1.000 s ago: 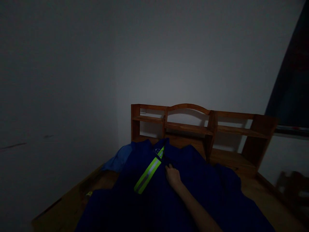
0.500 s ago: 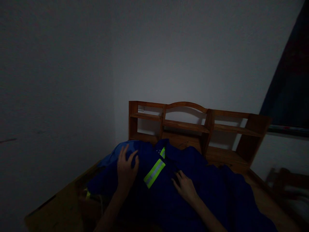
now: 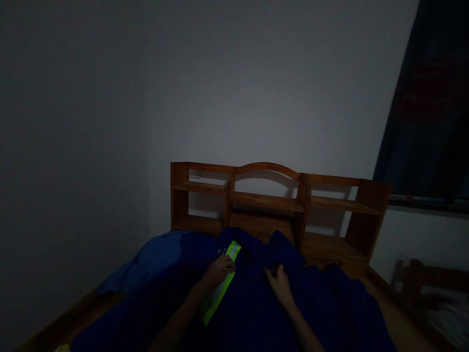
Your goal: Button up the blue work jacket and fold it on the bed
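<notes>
Left hand (image 3: 217, 273): fingers curled over neon-yellow reflective strip (image 3: 219, 297). Right hand (image 3: 282, 286): fingers half-spread at dark-blue cloth garment (image 3: 252, 305). Both holds unclear.

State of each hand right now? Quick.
Left hand: fingers curled over the strip; whether it grips can't be told.
Right hand: open, thumb and forefinger apart, at the garment.

Left hand (image 3: 217, 272) at reflective strip (image 3: 221, 293) on blue garment (image 3: 249, 308); right hand (image 3: 282, 288) on its fabric, wooden shelf (image 3: 269, 199) behind.

Head-worn view toward wooden shelf (image 3: 268, 201)
</notes>
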`<action>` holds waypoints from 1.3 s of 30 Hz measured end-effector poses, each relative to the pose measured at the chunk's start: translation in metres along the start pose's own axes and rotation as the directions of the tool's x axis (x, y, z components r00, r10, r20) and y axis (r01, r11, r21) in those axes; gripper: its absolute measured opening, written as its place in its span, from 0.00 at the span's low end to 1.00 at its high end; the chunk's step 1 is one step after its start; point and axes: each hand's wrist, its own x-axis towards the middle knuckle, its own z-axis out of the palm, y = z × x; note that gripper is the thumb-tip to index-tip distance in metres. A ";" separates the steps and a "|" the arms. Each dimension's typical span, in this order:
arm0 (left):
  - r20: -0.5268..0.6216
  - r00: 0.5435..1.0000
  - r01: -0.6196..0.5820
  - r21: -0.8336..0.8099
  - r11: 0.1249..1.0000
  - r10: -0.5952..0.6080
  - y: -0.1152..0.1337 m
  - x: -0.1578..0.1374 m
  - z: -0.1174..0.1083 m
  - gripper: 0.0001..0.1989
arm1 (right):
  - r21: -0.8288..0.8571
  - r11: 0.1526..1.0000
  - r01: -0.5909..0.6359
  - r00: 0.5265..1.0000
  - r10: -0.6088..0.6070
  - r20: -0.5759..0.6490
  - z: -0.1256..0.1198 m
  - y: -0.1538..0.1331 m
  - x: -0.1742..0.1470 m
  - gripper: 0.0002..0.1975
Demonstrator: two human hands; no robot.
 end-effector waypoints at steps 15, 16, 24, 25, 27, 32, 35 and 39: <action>0.019 0.994 0.108 -0.110 0.988 -0.107 -0.004 -0.010 -0.018 0.05 | -0.141 0.944 0.299 0.952 -0.286 0.104 0.038 -0.031 -0.037 0.12; -0.004 0.993 0.114 -0.113 0.987 -0.116 0.000 -0.010 -0.019 0.05 | -0.150 0.946 0.286 0.956 -0.272 0.109 0.040 -0.030 -0.037 0.14; -0.135 0.978 0.143 -0.114 0.983 -0.158 0.019 -0.012 -0.021 0.07 | -0.096 0.958 0.271 0.956 -0.255 0.146 0.037 -0.030 -0.036 0.23; -0.134 0.973 0.171 -0.119 0.978 -0.186 0.018 -0.013 -0.019 0.07 | -0.088 0.958 0.275 0.954 -0.259 0.152 0.035 -0.030 -0.036 0.24; -0.130 0.964 0.218 -0.122 0.968 -0.233 0.018 -0.014 -0.016 0.07 | -0.085 0.953 0.292 0.949 -0.277 0.153 0.029 -0.029 -0.037 0.27; -0.244 0.944 0.204 -0.098 0.974 -0.222 0.022 -0.012 -0.011 0.10 | -0.100 0.931 0.350 0.936 -0.342 0.085 0.010 -0.031 -0.036 0.30; -0.370 0.920 0.138 -0.005 0.990 -0.130 0.026 -0.008 -0.011 0.14 | -0.111 0.913 0.392 0.920 -0.388 0.058 0.003 -0.035 -0.035 0.30; -0.348 0.936 0.142 0.234 0.962 -0.053 0.028 -0.006 -0.017 0.17 | -0.116 0.900 0.420 0.907 -0.421 0.015 0.001 -0.039 -0.038 0.28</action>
